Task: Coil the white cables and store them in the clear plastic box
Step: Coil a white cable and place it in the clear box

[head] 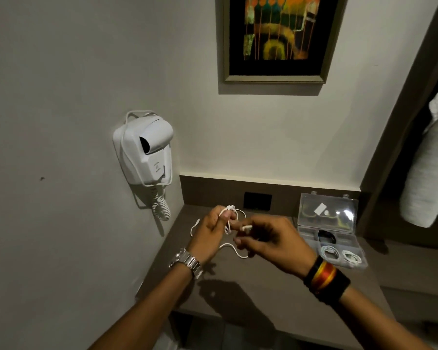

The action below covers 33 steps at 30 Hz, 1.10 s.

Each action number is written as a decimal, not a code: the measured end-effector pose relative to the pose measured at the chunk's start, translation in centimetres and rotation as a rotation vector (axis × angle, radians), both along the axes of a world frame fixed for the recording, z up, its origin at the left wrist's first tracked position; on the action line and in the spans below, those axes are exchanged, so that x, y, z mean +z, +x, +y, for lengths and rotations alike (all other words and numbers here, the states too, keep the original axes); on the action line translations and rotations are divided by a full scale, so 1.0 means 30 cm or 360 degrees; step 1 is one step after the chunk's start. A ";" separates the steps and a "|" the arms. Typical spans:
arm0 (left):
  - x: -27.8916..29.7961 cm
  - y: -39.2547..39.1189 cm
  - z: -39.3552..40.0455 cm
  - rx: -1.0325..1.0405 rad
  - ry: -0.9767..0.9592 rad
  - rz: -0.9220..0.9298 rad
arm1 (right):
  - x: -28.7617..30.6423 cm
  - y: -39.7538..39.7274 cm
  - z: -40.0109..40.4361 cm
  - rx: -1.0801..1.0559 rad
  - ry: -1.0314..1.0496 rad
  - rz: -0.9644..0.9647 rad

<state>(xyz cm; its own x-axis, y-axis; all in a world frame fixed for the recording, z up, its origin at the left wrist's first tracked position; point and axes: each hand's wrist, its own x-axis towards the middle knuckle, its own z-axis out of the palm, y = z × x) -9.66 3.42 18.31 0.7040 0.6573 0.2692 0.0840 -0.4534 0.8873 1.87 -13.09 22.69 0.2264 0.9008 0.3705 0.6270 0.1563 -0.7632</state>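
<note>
— Fingers (pixel 221 218) of the left hand (pixel 210 236) are closing around the loops of the white cable (pixel 229 227), pinning the coil so it can't spring open.

— And the right hand (pixel 271 242)?

— It's pinching the plug end, feeding slack. The clear plastic box (pixel 330 238) is lying open nearby on the counter (pixel 250 286), two coiled cables (pixel 339 255) already sitting inside.

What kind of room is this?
Probably a hotel room: a wall-mounted hair dryer with a curly cord, a framed painting above a built-in counter, and a white towel hanging at the right.
</note>
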 end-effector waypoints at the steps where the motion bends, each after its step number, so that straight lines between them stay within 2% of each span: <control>1: 0.003 -0.001 -0.004 -0.0048 0.0091 0.0070 | 0.020 0.020 -0.002 0.0020 -0.0015 0.0051; 3: 0.022 -0.005 -0.016 -0.0212 0.0050 0.0108 | 0.046 0.066 -0.007 -0.0030 0.0012 0.0000; 6: 0.059 -0.010 -0.040 -0.0495 -0.0192 0.0087 | 0.055 0.120 0.000 -0.0215 0.0101 -0.0231; 10: 0.100 -0.001 -0.069 -0.0684 -0.0491 0.0091 | 0.028 0.131 0.019 -0.0149 0.0075 0.0320; 12: 0.105 -0.002 -0.073 -0.0715 -0.0492 0.0117 | 0.006 0.127 0.021 -0.0180 0.0124 0.0417; 15: 0.089 0.003 -0.084 -0.0592 -0.0435 0.0107 | -0.021 0.114 0.026 -0.0247 0.0159 0.0493; 17: 0.074 0.011 -0.097 -0.0425 -0.0236 0.0052 | -0.033 0.108 0.032 -0.0311 0.0163 0.0598; 20: 0.046 0.017 -0.107 -0.0156 0.0574 0.0108 | -0.037 0.102 0.044 -0.0352 0.0183 0.0912; 22: 0.037 0.016 -0.108 -0.0062 0.0918 0.0181 | -0.035 0.097 0.048 -0.0370 0.0169 0.1139; 26: 0.036 0.009 -0.108 -0.0097 0.0854 0.0132 | -0.046 0.083 0.060 -0.0515 0.0005 0.1410; 33: 0.034 -0.005 -0.081 -0.0027 0.0764 0.0143 | -0.094 0.057 0.063 -0.0299 -0.0077 0.1284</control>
<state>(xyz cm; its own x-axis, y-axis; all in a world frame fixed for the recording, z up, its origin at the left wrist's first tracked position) -9.80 0.98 19.33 0.7480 0.4618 0.4767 0.1396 -0.8116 0.5673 3.59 -11.19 19.88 0.5541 0.8324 -0.0086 -0.1037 0.0589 -0.9929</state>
